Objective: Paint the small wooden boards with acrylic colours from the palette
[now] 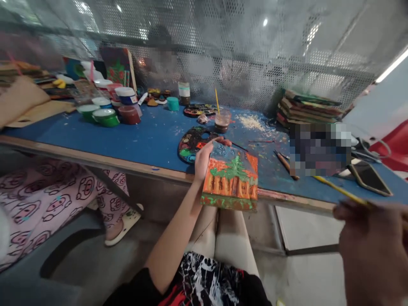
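Note:
My left hand grips the left edge of a small painted canvas, tilted at the table's front edge above my lap. The painting shows a green tree over orange shapes with a green and brown strip below. The paint looks thick and glossy. At the far right, my right hand is raised, blurred by motion, with its fingers closed round a yellow paintbrush. The brush points left, away from the canvas; its tip lies near a pixelated patch. Just beyond my left hand is a dark paint palette with coloured dabs.
On the blue table stand a cup of murky water with a brush, a second palette, and several paint tubs. Stacked panels, brushes and a phone lie right. A person's patterned trouser leg is left.

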`<state>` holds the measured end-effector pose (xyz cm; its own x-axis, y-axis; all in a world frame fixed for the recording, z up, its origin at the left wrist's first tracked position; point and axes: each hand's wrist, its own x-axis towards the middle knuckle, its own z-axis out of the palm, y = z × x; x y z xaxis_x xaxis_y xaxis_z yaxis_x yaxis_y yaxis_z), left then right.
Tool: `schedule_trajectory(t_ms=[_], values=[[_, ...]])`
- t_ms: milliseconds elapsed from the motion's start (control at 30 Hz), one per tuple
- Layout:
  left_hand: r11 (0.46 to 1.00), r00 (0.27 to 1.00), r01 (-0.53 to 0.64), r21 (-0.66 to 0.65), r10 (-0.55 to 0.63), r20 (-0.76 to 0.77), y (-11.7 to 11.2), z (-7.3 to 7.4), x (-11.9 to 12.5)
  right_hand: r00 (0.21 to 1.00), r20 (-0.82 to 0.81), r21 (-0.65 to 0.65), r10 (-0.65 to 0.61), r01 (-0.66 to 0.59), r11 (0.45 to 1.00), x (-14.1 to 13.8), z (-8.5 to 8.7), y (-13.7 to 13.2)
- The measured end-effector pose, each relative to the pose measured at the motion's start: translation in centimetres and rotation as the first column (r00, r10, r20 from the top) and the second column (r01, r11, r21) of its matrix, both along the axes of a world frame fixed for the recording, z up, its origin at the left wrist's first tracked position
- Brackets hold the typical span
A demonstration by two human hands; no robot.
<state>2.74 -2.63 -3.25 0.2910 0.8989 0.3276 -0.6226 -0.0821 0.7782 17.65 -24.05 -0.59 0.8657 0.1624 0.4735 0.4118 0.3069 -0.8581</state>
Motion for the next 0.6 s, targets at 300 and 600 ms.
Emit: schedule_trajectory(t_ms=[300, 600], values=[[0.997, 1.000, 0.018, -0.074, -0.019, -0.010, -0.8, 1.0, -1.4, 0.754, 0.447, -0.459, 0.481, -0.269, 0.847, 6.3, 11.5, 23.7], [0.958, 0.997, 0.080, -0.275, -0.081, 0.009, -1.8, 1.0, -2.0, 0.539, 0.285, -0.852, 0.793, -0.236, 0.467, 3.9, 8.3, 37.1]])
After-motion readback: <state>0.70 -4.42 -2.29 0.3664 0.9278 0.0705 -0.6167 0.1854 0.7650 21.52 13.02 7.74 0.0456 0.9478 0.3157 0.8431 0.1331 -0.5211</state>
